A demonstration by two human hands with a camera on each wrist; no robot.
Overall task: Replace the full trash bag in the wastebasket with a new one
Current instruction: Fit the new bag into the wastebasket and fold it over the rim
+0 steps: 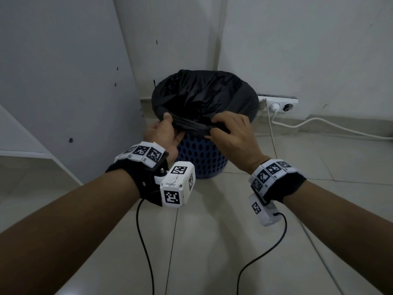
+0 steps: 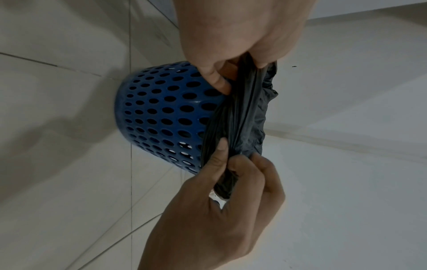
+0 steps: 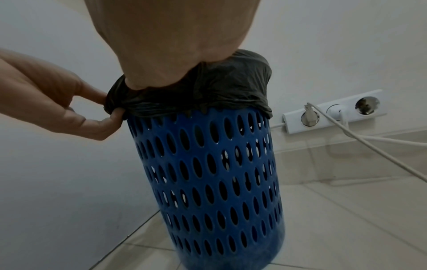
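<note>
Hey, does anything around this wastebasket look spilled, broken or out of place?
Nothing stands out. The blue wastebasket stands upright on the floor, its black trash bag folded over the rim, gripped at the near edge by the left hand and right hand. No visible spill.

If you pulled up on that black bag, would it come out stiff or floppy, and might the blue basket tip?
Probably floppy: the bag bunches into thin folds where both hands pinch it. It may stretch or tear. The basket, perforated plastic, looks light, so it could lift or tip with the bag.
</note>
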